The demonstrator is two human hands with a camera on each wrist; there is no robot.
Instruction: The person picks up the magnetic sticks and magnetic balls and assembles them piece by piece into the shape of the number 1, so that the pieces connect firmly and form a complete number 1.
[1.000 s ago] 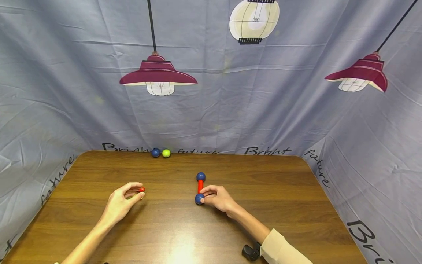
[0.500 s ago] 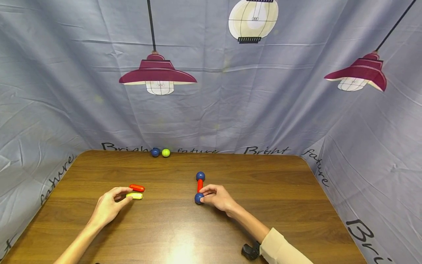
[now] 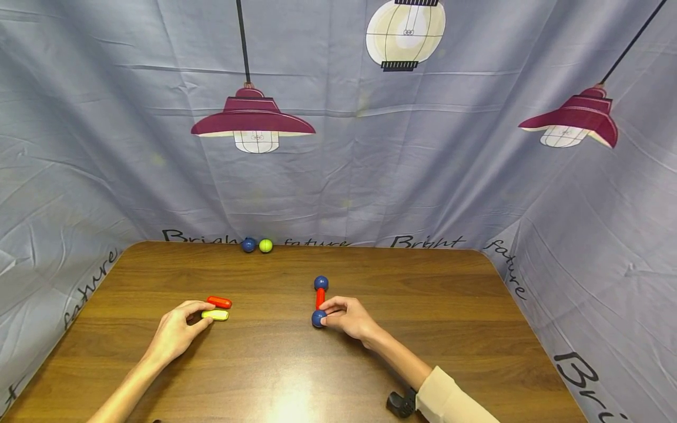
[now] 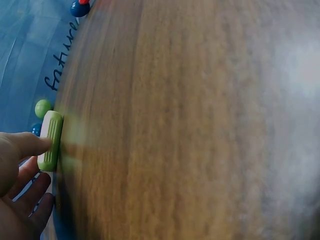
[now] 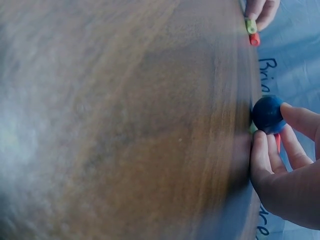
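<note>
My left hand (image 3: 176, 333) pinches a yellow-green toy rod (image 3: 215, 315) at its left end, low over the table. In the left wrist view, the thumb lies on the grooved side of this yellow-green rod (image 4: 51, 145). A similar red rod (image 3: 219, 302) lies just behind it, close to the index finger. Near the table's middle, my right hand (image 3: 349, 320) holds the near blue ball (image 3: 318, 318) between thumb and fingers. A second red rod (image 3: 320, 298) runs from this ball to a far blue ball (image 3: 321, 283). Fingers partly cover that rod's near end.
At the back edge of the wooden table (image 3: 423, 329), a loose blue ball (image 3: 248, 245) and a yellow-green ball (image 3: 265, 245) sit side by side. A small black object (image 3: 400, 405) is beside the right sleeve. A printed cloth (image 3: 338, 176) hangs behind and beside the table.
My left hand has shifted left and slightly nearer, uncovering the red and yellow-green rods that it mostly hid a second ago. The right hand keeps its place on the near blue ball.
</note>
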